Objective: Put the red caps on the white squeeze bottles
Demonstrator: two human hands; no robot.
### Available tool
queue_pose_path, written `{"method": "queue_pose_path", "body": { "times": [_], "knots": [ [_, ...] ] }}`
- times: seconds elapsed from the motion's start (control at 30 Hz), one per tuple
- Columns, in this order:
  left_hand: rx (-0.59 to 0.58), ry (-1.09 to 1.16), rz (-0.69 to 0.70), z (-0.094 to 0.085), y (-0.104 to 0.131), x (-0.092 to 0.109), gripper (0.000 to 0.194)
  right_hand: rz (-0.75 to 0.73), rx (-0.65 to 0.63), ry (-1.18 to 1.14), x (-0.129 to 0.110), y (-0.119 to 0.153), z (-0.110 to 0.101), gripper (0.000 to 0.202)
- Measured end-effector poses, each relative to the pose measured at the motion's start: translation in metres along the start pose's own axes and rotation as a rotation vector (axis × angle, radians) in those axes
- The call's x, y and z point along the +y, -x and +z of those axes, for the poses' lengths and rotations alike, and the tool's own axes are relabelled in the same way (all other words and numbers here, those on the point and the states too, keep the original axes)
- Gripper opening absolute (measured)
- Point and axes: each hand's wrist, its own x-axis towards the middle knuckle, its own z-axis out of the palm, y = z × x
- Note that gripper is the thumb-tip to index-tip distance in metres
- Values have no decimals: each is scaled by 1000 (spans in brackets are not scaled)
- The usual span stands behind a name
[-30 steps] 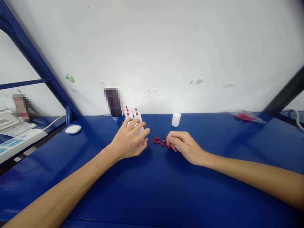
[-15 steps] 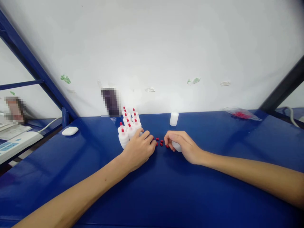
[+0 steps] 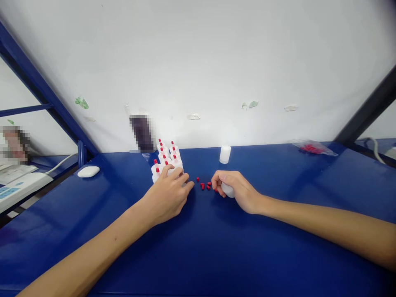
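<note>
My left hand is at the front right of a group of white squeeze bottles with red tips. Its fingers are apart and reach over the nearest bottles, partly hiding them; whether they touch one is unclear. My right hand is wrapped round a white bottle, of which only the rounded base end shows. Between the hands lie several small red caps, some close to the right fingertips. Behind the right hand stands a white cylindrical bottle with no red tip in sight.
On the blue table, a clear bag of red pieces lies at the back right. A white rounded case is at the left, near a white power strip. Blue frame posts flank the table, with a wall behind.
My left hand has shifted left and a little back over the bottles, away from the red caps, uncovering more of them. The right hand keeps its grip, nearly still.
</note>
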Motion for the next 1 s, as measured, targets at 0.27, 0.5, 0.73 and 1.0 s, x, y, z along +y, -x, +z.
{"method": "queue_pose_path", "body": {
  "times": [0.27,0.5,0.73,1.0],
  "knots": [
    [86,8,82,7,0,-1,16,-33,-9,41,3,-1,0,40],
    [590,770,-25,1,-10,44,11,-314,-135,409,-4,7,4,31],
    [685,873,51,4,-14,62,18,-528,-240,604,-3,11,10,23],
    [665,669,62,6,-15,59,11,-525,-285,595,0,11,9,10]
  ]
}}
